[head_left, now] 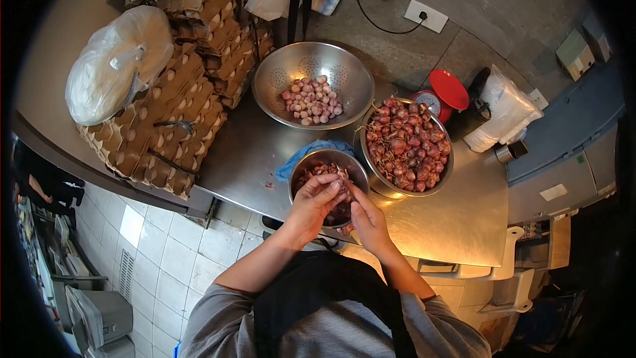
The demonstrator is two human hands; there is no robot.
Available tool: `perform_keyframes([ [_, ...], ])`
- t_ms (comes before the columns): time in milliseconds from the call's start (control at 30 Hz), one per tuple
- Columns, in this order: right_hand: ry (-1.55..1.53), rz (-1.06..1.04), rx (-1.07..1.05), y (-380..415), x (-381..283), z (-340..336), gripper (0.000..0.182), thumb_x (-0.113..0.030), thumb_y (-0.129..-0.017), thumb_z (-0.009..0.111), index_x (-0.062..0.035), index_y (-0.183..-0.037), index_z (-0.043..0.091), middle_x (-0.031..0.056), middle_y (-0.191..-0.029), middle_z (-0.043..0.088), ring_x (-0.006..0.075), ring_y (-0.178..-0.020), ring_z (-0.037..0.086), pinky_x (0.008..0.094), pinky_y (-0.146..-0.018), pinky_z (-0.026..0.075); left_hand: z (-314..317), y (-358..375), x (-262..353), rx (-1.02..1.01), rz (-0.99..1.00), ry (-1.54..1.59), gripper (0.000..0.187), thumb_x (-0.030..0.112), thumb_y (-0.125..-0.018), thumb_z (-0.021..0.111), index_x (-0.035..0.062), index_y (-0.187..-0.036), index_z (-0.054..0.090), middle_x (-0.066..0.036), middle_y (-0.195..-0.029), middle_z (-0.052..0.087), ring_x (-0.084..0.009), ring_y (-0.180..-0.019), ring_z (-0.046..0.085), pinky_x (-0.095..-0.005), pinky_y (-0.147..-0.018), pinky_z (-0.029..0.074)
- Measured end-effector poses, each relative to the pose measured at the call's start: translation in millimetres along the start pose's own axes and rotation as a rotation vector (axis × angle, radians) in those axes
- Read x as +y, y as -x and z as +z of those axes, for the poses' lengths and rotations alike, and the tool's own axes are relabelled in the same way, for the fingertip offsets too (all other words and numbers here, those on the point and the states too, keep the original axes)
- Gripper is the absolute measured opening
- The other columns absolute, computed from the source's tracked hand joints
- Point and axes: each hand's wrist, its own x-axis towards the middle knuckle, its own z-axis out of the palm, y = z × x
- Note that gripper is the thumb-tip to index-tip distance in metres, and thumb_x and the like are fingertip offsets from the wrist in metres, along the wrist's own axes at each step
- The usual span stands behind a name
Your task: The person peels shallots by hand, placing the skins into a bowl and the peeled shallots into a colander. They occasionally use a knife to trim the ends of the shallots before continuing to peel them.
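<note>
My left hand [314,207] and my right hand [370,224] meet over a small steel bowl [292,189]. Both are closed, fingertips pinched together on a small reddish shallot [344,186] that the fingers mostly cover. Papery red-brown skins [310,174] fill the small bowl beneath them. Behind it, a steel colander [268,86] holds a heap of peeled, pale pink shallots [313,101]. To the right stands a larger steel bowl [371,176] piled with unpeeled red shallots [409,146].
A blue cloth [286,167] lies by the small bowl on the steel table [457,219]. Egg trays [165,119] are stacked at left, with a white plastic bag [116,66] on top. A red scale [449,89] and plastic packages [503,106] stand at the back right.
</note>
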Motion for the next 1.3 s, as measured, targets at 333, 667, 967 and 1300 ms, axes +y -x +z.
perform_keyframes([
  [333,0.085,-0.086,0.089,-20,15,-21,0.041,-0.015,-0.093,0.04,-0.0052,-0.132,0.036,0.012,-0.131,0.042,0.0173,-0.12,0.039,0.0262,-0.099,0.027,4,7,11,-0.068,-0.081,-0.002,0.024,0.012,-0.088,0.052,0.0018,-0.11,0.052,-0.009,-0.103,0.059,-0.0191,-0.094,0.058,-0.0302,-0.085,0.048],
  [667,0.274,-0.189,-0.021,4,-17,-4,0.046,-0.017,-0.092,0.043,-0.0106,-0.136,0.031,0.015,-0.113,0.055,0.0184,-0.096,0.057,0.0279,-0.08,0.042,3,6,4,-0.088,-0.008,0.07,0.018,0.008,-0.085,0.056,0.0055,-0.102,0.055,-0.006,-0.103,0.059,-0.017,-0.096,0.057,-0.0298,-0.086,0.046],
  [967,0.479,-0.309,0.026,3,-18,-2,0.04,-0.02,-0.091,0.044,-0.0138,-0.131,0.04,0.0165,-0.096,0.061,0.0199,-0.066,0.061,0.0306,-0.062,0.048,-6,6,-1,-0.116,0.108,-0.024,0.023,0.003,-0.08,0.062,0.0056,-0.101,0.056,-0.004,-0.098,0.06,-0.0136,-0.09,0.057,-0.0274,-0.082,0.047],
  [1300,-0.034,-0.115,0.103,-15,17,-19,0.039,-0.018,-0.093,0.041,-0.0016,-0.129,0.04,0.0124,-0.128,0.046,0.0177,-0.117,0.042,0.0264,-0.097,0.03,4,14,9,-0.112,0.038,-0.036,0.023,0.007,-0.082,0.059,0.0046,-0.105,0.056,-0.005,-0.095,0.061,-0.0147,-0.092,0.058,-0.0297,-0.087,0.047],
])
